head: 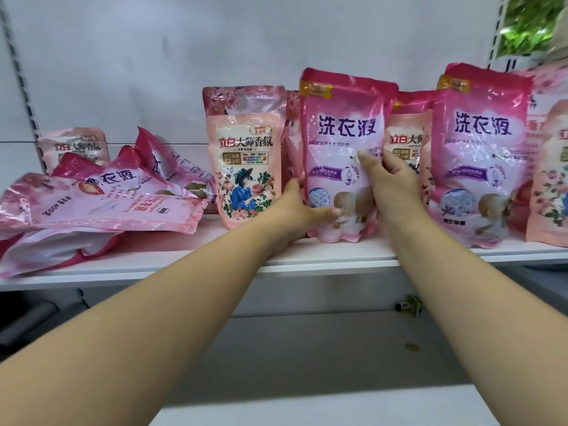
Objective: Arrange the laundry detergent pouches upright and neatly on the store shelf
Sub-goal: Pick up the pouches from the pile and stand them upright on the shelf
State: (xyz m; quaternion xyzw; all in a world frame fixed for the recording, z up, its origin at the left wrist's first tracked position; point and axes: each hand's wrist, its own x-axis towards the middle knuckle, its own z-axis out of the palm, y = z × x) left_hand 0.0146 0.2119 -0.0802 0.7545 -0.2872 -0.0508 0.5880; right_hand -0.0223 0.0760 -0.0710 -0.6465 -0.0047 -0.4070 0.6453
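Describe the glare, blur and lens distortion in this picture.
Head view: white glare streaks the fallen pink pouches; the right hand and the held pink pouch look slightly motion-blurred; the wide lens bows the shelf edge and upright; lighting is soft.

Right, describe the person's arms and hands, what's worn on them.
Both forearms are bare as far as the picture shows: no sleeves, gloves, watch or bracelets. The left hand and right hand show no rings on the visible fingers. Fingernails are short and look unpainted.
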